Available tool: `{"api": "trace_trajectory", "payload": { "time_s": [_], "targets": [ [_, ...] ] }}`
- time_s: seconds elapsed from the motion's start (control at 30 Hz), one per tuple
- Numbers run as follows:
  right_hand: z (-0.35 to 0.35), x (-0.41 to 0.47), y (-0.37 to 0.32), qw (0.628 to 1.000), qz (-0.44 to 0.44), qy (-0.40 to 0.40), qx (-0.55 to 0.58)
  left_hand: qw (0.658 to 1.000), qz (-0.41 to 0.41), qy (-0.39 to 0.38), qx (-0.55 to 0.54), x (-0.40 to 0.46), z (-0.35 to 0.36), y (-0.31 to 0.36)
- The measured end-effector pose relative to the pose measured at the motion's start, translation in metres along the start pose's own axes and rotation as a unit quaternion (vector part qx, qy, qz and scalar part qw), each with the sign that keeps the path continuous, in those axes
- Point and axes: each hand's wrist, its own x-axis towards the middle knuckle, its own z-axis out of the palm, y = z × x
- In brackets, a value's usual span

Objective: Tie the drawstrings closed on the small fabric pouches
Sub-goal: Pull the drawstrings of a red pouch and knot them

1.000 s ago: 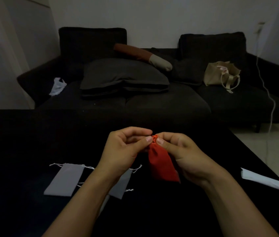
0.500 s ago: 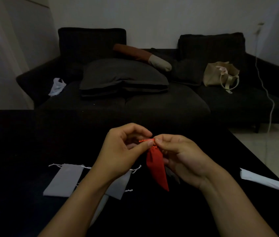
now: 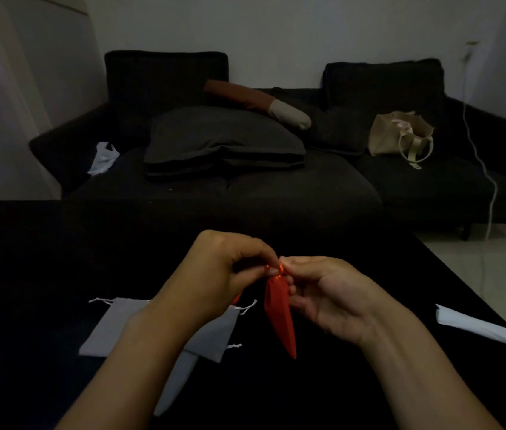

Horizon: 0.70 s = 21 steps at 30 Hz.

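We see the left hand (image 3: pixel 219 274) and right hand (image 3: pixel 332 297) meeting fingertip to fingertip, both pinching the red drawstring (image 3: pixel 279 270) at the gathered neck of a red pouch (image 3: pixel 279 318), which hangs down between them above the black table (image 3: pixel 43 259). At 9 o'clock from the red pouch, 2 grey pouches (image 3: pixel 105 330) lie flat on the table, partly under the left forearm. At 3 o'clock lies a white folded sheet (image 3: pixel 475 325). At 12 o'clock stands a dark sofa (image 3: pixel 276 187).

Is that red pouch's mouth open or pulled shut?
Pulled shut: the red pouch narrows to a gathered top pinched between left hand and right hand.
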Motion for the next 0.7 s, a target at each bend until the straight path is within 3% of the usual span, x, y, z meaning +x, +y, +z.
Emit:
{"api": "trace_trajectory", "payload": {
  "time_s": [0.27,0.4,0.57,0.7],
  "targets": [
    [-0.001,0.001,-0.001,0.999,0.019,0.033,-0.007,0.995,-0.060,-0.076,0.020,-0.001,0.010,-0.004],
    [0.001,0.002,-0.003,0.998,0.006,0.058,-0.010,0.995,-0.085,-0.051,-0.018,-0.006,0.018,-0.006],
    [0.001,0.004,-0.002,0.981,-0.081,0.125,-0.121,0.988,-0.134,-0.011,-0.077,-0.014,0.024,-0.015],
    [0.002,0.005,0.001,0.975,-0.102,0.137,-0.141,0.984,-0.147,-0.003,-0.102,-0.015,0.027,-0.017]
  ]
}}
